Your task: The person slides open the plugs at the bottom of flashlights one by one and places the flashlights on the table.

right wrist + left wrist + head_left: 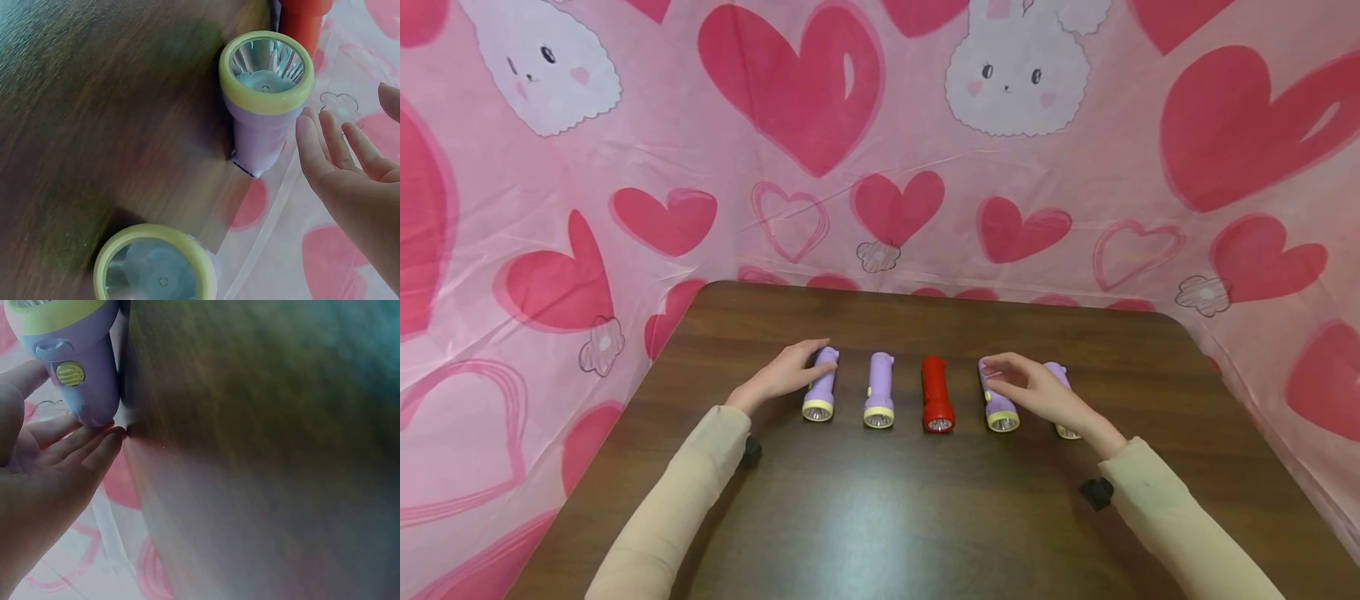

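A row of flashlights lies on the brown table, lens ends toward me. My left hand [782, 375] is at the leftmost purple flashlight [823, 382], its fingers by the tail end and its thumb along the body. In the left wrist view that flashlight [94, 394] shows a yellow switch and yellow rim, with the fingers loosely extended around its tail. My right hand [1037, 390] hovers over another purple flashlight [1000, 410], fingers relaxed. The right wrist view has the fingertips beside this flashlight [259, 134], with a gap from the thumb.
Between the hands lie a purple flashlight [880, 387] and a red flashlight [936, 392]. One more purple flashlight [1066, 431] is partly hidden behind my right hand. A pink cloth [715, 158] with hearts and rabbits hangs around the table [865, 517].
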